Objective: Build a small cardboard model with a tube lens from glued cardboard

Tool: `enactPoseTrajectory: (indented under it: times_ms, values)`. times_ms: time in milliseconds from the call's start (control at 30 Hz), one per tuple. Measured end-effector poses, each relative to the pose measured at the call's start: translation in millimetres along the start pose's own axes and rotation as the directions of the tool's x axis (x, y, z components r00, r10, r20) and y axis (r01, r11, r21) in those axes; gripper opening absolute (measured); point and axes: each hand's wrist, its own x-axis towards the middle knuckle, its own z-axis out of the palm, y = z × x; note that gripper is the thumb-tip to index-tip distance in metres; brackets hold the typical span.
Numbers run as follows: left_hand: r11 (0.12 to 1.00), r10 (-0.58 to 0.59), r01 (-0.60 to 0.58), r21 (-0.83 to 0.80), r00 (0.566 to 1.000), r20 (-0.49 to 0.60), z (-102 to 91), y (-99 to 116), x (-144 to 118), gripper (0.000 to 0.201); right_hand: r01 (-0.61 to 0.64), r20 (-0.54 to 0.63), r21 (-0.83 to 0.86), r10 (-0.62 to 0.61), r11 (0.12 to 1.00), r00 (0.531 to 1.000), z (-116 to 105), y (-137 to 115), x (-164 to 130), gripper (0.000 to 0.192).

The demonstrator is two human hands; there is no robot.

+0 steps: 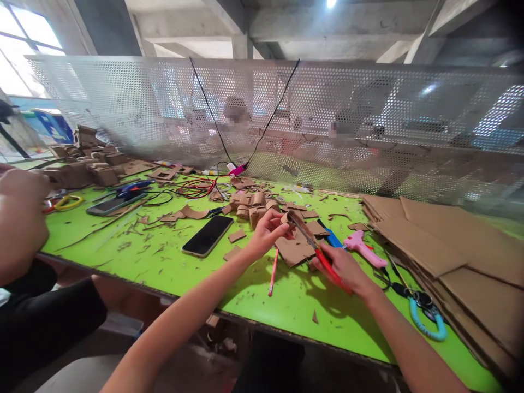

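A co-worker's fist (18,218) is looming closest, at the left edge; beyond it the person's left hand (268,232) is pinching a small cardboard piece (289,218) above the green counter (172,267), while the right hand (344,267) is gripping red-handled scissors (317,248) biting into it; the blades are sitting near the fingertips, so a slip could nick them; the piece is looking brown, stiff, ragged-edged.

Bare green table (295,305) is seen in front of the hands, crossed only by a pink pencil (273,273). The right is blocked by stacked cardboard sheets (450,245), the left by a black phone (207,235), the back by a mesh wall (368,120).
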Motion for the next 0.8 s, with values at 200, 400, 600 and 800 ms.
enactPoseTrajectory:
  times_ms: [200,400,600,800]
  values:
    - [0.999,0.018,-0.018,0.045,1.000,-0.002,-1.1,2.6,0.5,0.042,-0.025,-0.006,-0.092,0.024,0.995,1.000,-3.6,-1.6,0.2,0.039]
    - [1.000,-0.011,0.011,0.019,1.000,0.000,-3.5,3.1,0.9,0.043,0.001,-0.037,-0.109,-0.005,0.994,0.999,-5.1,0.4,-0.7,0.043]
    - [0.998,-0.065,0.066,-0.014,0.998,0.019,-5.4,3.8,2.0,0.044,0.009,-0.075,-0.124,-0.019,0.992,0.997,-2.6,5.4,-1.0,0.046]
    - [0.943,0.219,-0.179,0.281,0.968,-0.119,-5.0,-3.0,-2.4,0.048,-0.056,-0.098,-0.113,0.045,0.992,0.994,2.4,1.1,-0.4,0.044]
